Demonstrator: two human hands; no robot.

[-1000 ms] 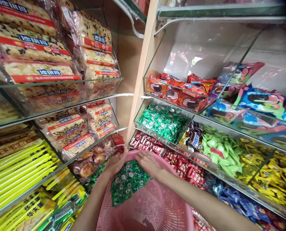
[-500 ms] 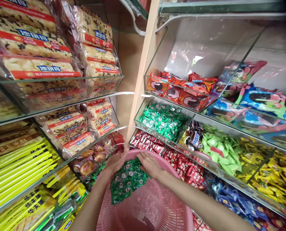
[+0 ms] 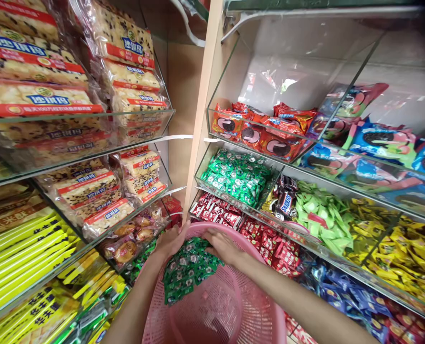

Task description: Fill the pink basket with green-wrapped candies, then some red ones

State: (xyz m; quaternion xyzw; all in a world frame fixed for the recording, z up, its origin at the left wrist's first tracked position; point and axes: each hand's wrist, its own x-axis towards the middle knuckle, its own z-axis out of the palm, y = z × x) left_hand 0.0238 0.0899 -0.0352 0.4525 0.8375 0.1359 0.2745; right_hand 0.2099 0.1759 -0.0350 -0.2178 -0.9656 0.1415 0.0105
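A pink perforated plastic basket (image 3: pixel 266 306) is tilted in front of me, with small green candy packets (image 3: pixel 184 270) heaped at its far left side. My left hand (image 3: pixel 170 242) is closed on the basket's left rim, its fingertips partly hidden. Inside the far rim, my right hand (image 3: pixel 219 244) lies on the green packets with its fingers stretched out. Just beyond the basket, a clear shelf bin holds more green candy packets (image 3: pixel 236 177). Red candy packets (image 3: pixel 216 210) lie in the bin below that one.
Glass-fronted shelves meet at a wooden post (image 3: pixel 200 110). Sachima packs (image 3: pixel 130 48) and yellow packets (image 3: pixel 22 253) fill the left side. On the right are red cookie packs (image 3: pixel 280 143), Snickers bars (image 3: pixel 286 203), light-green candies (image 3: pixel 323 217), yellow candies (image 3: pixel 409 260) and blue packets (image 3: pixel 345 291).
The view has shifted slightly, so the shelves sit a little further left. Both hands, the basket and the green packets in it look almost the same.
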